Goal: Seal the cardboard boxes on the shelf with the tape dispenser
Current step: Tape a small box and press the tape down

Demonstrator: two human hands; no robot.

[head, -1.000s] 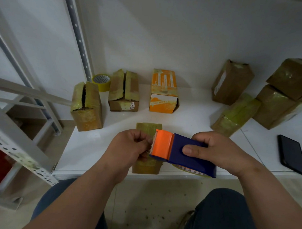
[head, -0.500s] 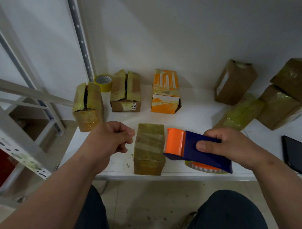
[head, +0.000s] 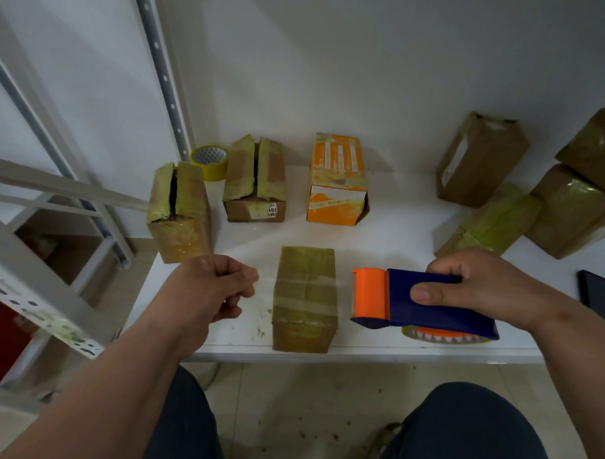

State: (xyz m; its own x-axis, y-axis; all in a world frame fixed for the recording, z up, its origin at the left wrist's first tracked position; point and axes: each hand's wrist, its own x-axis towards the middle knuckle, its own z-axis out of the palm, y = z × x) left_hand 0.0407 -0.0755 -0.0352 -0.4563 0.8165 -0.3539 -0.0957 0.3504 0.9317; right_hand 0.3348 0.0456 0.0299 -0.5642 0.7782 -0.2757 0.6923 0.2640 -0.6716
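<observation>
Pinching the free end of the clear tape (head: 306,287), my left hand (head: 212,288) sits at centre-left of the frame with its fingers curled tight on the strip. My right hand (head: 481,287), at centre-right, has its grip closed around the blue body of the tape dispenser (head: 422,304), thumb along the near side, orange head pointing left. Between the two, the strip hangs stretched above the low brown box (head: 305,298) at the front edge of the shelf (head: 389,242); I cannot tell whether it is touching the box top.

From here I judge the main risk is the strip itself. It is taut and nearly invisible, so if I let either end sag or twist it may fold onto itself or land crooked across the seam. If the pinch slips, the end could snap back onto the roll. Pressing down unevenly could also nudge the box off the front edge, since it sits right at the lip.

Further back, the split-top box (head: 180,208) and the open-flap box (head: 256,183) at left of centre show gaping seams and look unsealed; the orange box (head: 338,182) stands beside them. A wide swing of the dispenser could clip the wrapped boxes (head: 493,222) at right.
</observation>
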